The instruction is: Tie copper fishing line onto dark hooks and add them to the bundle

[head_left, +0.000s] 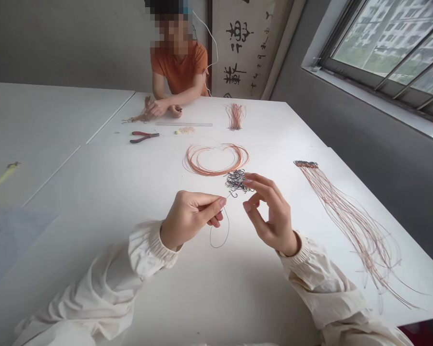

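My left hand [193, 216] is closed in a pinch, thumb against the fingers. From its fingertips a dark fishing hook [234, 194] sticks out to the right, and a thin line [228, 230] hangs below in a loop. The part between the fingertips is hidden. My right hand [270, 209] is open just to the right, its fingers apart and nothing visible held. Behind its fingertips lies a pile of dark fishing hooks [235, 179]. A loose coil of copper-coloured line [202, 170] rests beyond the pile.
At the right lies a bundle of hooks with long lines [341, 211]; a smaller bundle [235, 115] is farther back. Across the white table [94, 192], a co-worker in an orange shirt [180, 67] handles similar strands, near red-handled pliers [144, 137] and a ruler [184, 124].
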### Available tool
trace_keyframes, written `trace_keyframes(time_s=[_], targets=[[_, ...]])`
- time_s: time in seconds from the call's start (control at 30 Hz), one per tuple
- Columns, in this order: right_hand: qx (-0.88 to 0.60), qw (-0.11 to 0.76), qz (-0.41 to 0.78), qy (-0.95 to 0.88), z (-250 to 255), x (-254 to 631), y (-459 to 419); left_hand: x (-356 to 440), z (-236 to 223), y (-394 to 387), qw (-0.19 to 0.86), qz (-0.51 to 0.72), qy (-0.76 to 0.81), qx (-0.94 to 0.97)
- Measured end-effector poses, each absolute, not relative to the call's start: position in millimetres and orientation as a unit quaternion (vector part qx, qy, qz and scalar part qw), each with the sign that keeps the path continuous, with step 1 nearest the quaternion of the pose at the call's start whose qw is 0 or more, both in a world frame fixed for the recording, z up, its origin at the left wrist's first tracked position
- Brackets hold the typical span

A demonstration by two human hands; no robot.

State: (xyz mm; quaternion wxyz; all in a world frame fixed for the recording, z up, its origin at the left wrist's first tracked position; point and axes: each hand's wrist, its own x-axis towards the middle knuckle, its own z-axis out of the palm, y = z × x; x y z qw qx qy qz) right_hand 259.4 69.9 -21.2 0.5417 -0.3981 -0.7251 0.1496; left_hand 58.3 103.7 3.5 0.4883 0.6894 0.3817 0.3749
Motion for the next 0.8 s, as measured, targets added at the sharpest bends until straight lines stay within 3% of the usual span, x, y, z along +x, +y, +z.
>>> trace_keyframes(time_s=[0.17, 0.47, 0.8], targets=[[-0.387, 0.468, 0.247, -0.755, -21, 253, 76, 57, 0, 104, 0.492, 0.339, 0.375, 0.709], [-0.373, 0.482, 0.421, -0.672, -15, 277, 81, 55, 0, 98, 0.518, 0.331, 0.366, 0.699], [-0.431, 0.594, 0.331, -0.592, -21, 321, 97, 51, -2, 96, 0.522, 0.375, 0.379, 0.666]])
